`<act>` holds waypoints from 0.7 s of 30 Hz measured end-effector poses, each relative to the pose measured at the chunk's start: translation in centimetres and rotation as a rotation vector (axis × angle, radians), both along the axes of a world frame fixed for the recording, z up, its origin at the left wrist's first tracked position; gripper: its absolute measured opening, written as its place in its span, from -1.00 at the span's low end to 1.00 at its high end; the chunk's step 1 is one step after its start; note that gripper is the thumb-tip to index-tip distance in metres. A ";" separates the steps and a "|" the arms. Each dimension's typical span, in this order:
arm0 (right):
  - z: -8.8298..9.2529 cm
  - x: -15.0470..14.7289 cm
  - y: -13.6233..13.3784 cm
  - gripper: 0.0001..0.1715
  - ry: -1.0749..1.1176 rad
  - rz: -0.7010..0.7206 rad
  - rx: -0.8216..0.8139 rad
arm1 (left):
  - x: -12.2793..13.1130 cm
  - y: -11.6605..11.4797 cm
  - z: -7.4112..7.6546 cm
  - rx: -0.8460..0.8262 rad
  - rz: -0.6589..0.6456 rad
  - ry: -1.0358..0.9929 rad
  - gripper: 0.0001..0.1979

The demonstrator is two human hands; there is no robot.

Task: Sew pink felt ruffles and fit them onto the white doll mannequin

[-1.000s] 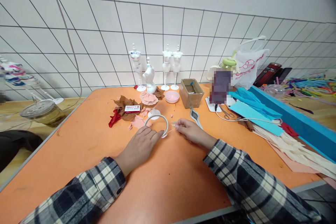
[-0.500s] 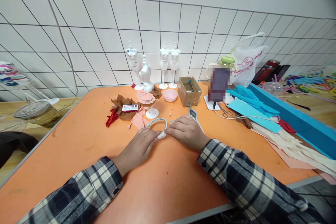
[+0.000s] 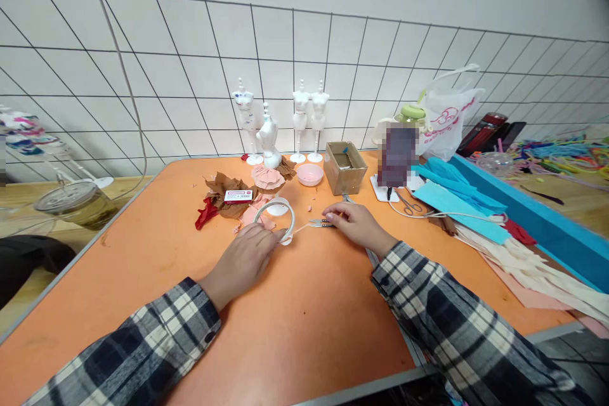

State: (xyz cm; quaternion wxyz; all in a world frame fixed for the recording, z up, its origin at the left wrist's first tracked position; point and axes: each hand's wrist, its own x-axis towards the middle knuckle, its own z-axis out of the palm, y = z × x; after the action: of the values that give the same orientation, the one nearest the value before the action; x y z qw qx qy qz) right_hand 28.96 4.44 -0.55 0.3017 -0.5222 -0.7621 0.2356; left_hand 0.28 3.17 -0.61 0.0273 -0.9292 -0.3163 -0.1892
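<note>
The left hand [image 3: 247,255] lay palm down on the orange tabletop [image 3: 304,323], its fingertips closed on the lower edge of a white ring-shaped roll of tape [image 3: 290,228], which stood tilted up from the surface just beyond the knuckles. A thin pale strip [image 3: 299,230] ran from the roll to the right. There the right hand [image 3: 354,223] pinched a small metal tool [image 3: 320,223], snips or tweezers, I could not tell which, with its tips pointing at the strip's end. The two hands were near each other, not touching.

Just behind the roll lay pink paper scraps [image 3: 247,219], a crumpled brown paper heap [image 3: 222,186] bearing a small red-and-white box [image 3: 238,196], and a red scrap [image 3: 205,214]. Farther back stood white miniature dress forms [image 3: 299,115], a round pink bowl [image 3: 309,174] and an open cardboard box [image 3: 345,169]. To the right were small scissors [image 3: 410,204], turquoise sheets [image 3: 451,193] and a white plastic bag [image 3: 450,117]. A black wire grid [image 3: 190,76] lined the wall.
</note>
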 end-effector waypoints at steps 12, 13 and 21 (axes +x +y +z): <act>-0.6 -2.6 -1.0 -0.80 -0.107 -0.038 0.148 | 0.4 -0.4 -0.4 -0.334 0.149 -0.263 -0.60; -0.4 -3.0 -1.4 -0.78 -0.033 -0.045 0.136 | 0.4 -0.4 -0.4 -0.363 0.163 -0.286 -0.60; -0.4 -6.1 -3.3 -0.84 0.179 0.090 -0.032 | 0.7 -0.6 -0.5 -0.444 0.149 -0.382 -0.58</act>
State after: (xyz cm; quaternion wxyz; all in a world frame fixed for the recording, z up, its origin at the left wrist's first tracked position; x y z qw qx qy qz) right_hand 22.84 1.10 -0.97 0.3492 -0.4690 -0.7511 0.3067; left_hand 1.02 2.57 -1.09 -0.2226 -0.8343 -0.4167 -0.2843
